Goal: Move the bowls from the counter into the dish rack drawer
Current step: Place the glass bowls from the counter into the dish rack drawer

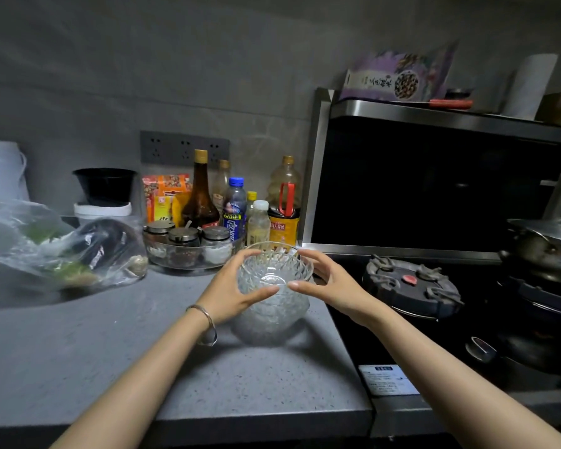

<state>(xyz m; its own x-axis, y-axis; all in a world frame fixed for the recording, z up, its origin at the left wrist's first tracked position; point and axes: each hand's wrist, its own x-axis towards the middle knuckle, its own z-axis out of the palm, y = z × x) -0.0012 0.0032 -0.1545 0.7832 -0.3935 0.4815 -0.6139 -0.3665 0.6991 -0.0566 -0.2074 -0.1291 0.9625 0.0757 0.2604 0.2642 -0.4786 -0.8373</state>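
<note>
A stack of clear cut-glass bowls (274, 306) stands on the grey counter (110, 351) near its right end, beside the stove. My left hand (232, 286) curves around the left side of the top bowl (272, 265), thumb on the near rim and fingers over the far rim. My right hand (327, 281) mirrors it on the right side, thumb tip at the near rim and fingers curled by the far rim. The dish rack drawer is not in view.
Behind the bowls stand a glass tray of spice jars (188, 246) and several sauce bottles (201, 192). A plastic bag of vegetables (62, 251) lies at the left. A black gas stove (408, 286) with pots (544, 244) is right of the counter.
</note>
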